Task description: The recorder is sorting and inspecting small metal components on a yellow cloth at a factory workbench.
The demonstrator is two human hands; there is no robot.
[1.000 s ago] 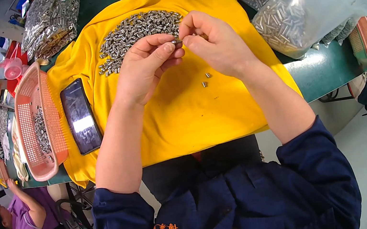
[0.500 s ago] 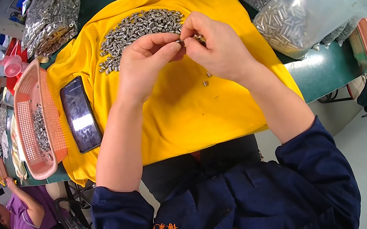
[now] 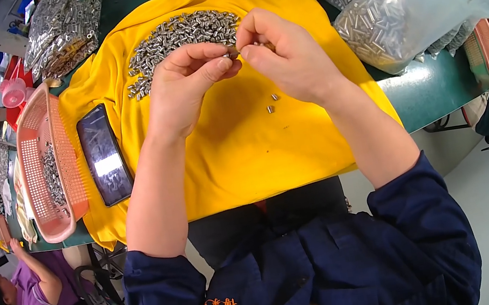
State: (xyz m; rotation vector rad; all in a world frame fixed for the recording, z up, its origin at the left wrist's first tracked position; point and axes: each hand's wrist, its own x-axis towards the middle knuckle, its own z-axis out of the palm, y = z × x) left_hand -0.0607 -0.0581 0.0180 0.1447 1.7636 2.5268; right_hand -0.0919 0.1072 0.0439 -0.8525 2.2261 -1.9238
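Over the yellow cloth (image 3: 239, 160) my two hands meet, fingertips close together. My left hand (image 3: 191, 84) pinches a small metal cylinder (image 3: 226, 56) between thumb and forefinger. The thumb and forefinger of my right hand (image 3: 286, 55) press together beside that part; what sits between them is mostly covered by the fingers. Just beyond my hands lies a heap of small shiny metal cylinders (image 3: 180, 37). Two loose metal cylinders (image 3: 272, 104) rest on the cloth below my right hand.
A dark phone (image 3: 104, 155) lies on the cloth at left, next to a pink plastic basket (image 3: 68, 162) with metal parts. Clear bags of metal parts (image 3: 375, 27) stand at the far right, another bag (image 3: 65, 30) at the far left. Co-workers sit on both sides.
My hands have shifted slightly left and come a little apart at the fingertips, showing more of the small part in my left hand. The whole view has moved slightly.
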